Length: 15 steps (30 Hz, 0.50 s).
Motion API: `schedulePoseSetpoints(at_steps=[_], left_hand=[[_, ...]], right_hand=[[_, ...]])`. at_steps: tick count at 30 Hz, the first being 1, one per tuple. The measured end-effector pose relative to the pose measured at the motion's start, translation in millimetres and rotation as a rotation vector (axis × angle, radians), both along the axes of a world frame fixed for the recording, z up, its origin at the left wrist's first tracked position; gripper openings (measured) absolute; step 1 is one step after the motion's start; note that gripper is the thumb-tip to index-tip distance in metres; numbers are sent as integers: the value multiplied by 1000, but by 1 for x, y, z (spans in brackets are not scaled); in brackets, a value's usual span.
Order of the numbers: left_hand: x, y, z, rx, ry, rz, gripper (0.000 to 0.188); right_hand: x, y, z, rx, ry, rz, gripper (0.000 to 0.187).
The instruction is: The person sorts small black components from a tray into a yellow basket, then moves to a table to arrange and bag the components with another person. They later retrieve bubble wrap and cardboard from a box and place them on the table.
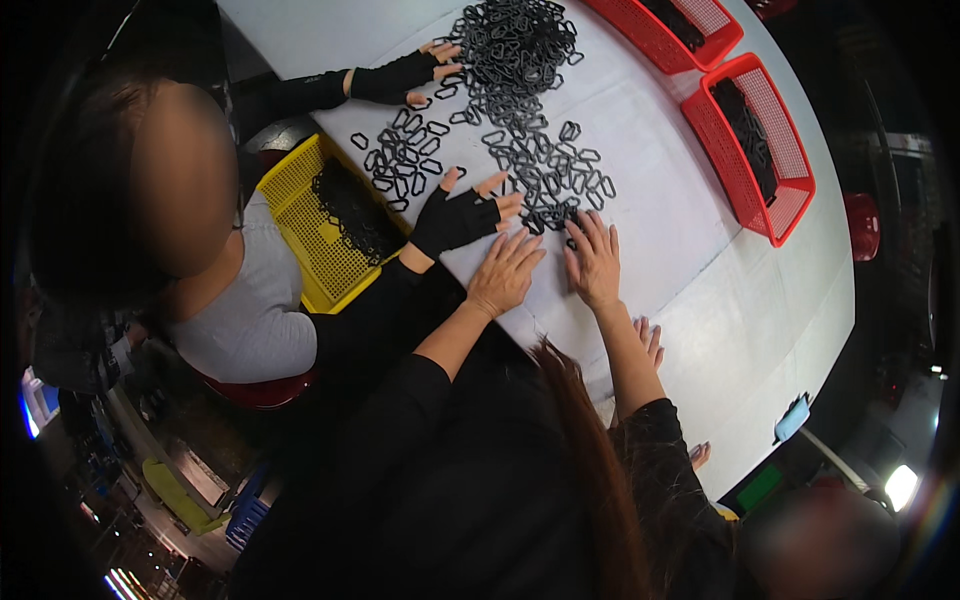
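Many small black oblong rings, like chain links, lie on the white table [660, 190]. They form a dense heap [515, 50] at the far side and a looser scatter [550, 165] nearer me. My left hand [505, 273] rests flat by the near edge of the scatter, fingers stretched out and holding nothing. Beside it, my right hand [597, 262] has its fingers apart, the tips touching the nearest rings. A co-worker's gloved hand [455, 218] lies close to my left fingertips. The co-worker's other gloved hand [405, 76] touches the heap's left side.
A yellow basket [288, 190] holding black pieces stands at the table's left edge, before the co-worker. Two red baskets [795, 205] with black pieces stand at the far right. Another person's hand [650, 342] shows past my right forearm. A light blue object [792, 418] sits at the right edge.
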<state>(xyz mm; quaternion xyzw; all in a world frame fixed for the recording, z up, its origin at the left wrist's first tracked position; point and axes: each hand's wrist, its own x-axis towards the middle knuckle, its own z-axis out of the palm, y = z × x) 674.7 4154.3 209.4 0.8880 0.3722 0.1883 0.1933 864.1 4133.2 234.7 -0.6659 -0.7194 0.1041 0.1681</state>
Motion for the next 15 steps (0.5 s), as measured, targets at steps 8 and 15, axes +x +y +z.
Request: schedulePoseSetpoints(at_steps=[8,15], left_hand=[[1,-3,-12,45,-99,45,49],[2,-2,-6,45,105,17,46]], right_hand=[[1,27,-11,61,45,31,36],[3,61,-9,146,28,63,33]])
